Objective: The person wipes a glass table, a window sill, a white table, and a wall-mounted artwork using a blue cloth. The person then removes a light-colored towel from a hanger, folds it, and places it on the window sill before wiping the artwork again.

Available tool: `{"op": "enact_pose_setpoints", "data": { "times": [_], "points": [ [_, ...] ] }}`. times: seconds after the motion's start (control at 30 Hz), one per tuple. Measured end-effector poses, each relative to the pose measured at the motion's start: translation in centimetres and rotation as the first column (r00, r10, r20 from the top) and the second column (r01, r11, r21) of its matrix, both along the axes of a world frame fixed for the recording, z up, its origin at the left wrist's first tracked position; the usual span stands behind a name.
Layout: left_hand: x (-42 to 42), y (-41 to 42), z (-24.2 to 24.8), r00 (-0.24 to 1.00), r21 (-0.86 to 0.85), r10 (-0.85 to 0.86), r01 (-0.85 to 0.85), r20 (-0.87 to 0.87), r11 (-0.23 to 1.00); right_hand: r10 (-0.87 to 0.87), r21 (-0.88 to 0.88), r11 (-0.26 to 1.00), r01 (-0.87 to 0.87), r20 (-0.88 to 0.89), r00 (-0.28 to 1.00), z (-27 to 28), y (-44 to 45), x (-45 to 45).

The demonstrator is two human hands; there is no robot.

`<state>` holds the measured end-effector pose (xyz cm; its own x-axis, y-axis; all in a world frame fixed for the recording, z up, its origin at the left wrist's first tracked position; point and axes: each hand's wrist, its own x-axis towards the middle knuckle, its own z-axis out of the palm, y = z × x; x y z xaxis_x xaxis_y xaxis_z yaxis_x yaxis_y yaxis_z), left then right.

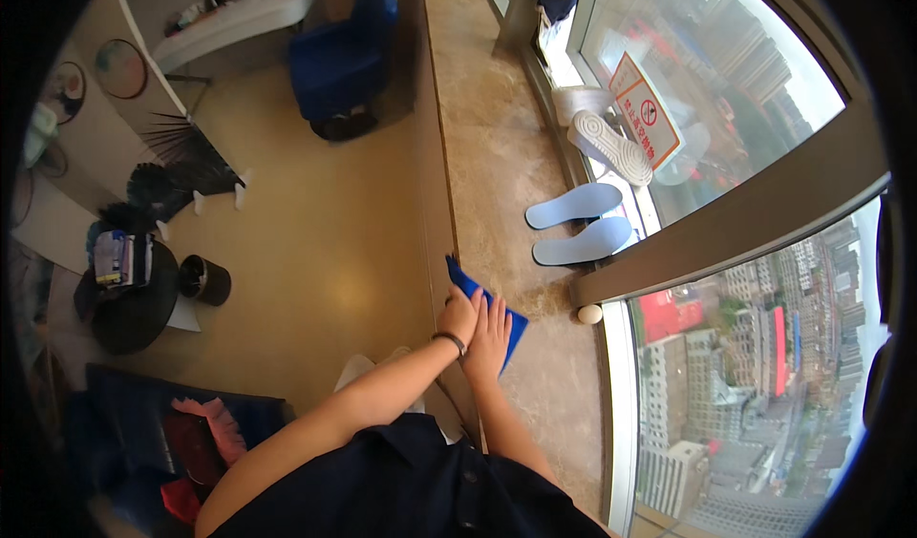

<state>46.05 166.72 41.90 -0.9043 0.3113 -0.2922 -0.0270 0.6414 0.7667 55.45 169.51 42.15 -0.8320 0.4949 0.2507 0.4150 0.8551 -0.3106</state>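
Observation:
A folded blue cloth lies on the brown marble-patterned window sill, near its room-side edge. One corner of it sticks out past that edge. My left hand, with a dark band on the wrist, grips the cloth by its room-side part. Right beside it, touching it, my right hand rests on the cloth with its fingers stretched over it. The palms and the cloth beneath them are hidden.
Two light-blue insoles and a pair of white shoes sit by the window. A small round pale object is at the frame post. Across the floor are a blue chair, a black bin and a round black table.

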Motion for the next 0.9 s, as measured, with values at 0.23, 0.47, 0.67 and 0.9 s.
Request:
{"op": "enact_pose_setpoints", "data": {
  "times": [0.23, 0.47, 0.67, 0.9],
  "points": [
    [5.7, -2.3, -2.8, 1.0, -0.018, 0.014, -0.014, -0.008, 1.0, -0.018, -0.017, 1.0, 0.019, 0.049, 0.999, 0.9, -2.7, 5.7],
    [3.2, -1.5, -0.5, 0.999, -0.079, -0.016, 0.019, 0.039, 0.997, -0.06, -0.044, 0.997, 0.062, 0.043, 0.997, 1.9, -2.3, 3.4],
    [-5.1, 0.8, -1.8, 0.998, 0.005, 0.0, 0.0, 0.058, 1.0, -0.033, -0.042, 0.999, 0.034, 0.02, 0.999, 2.6, -0.1, -4.4],
    [-17.6, 5.8, -0.1, 0.998, -0.024, -0.041, 0.042, 0.041, 0.999, -0.035, 0.079, 0.996, 0.033, 0.026, 0.999, 0.9, 5.4, -17.5]
  ]
}}
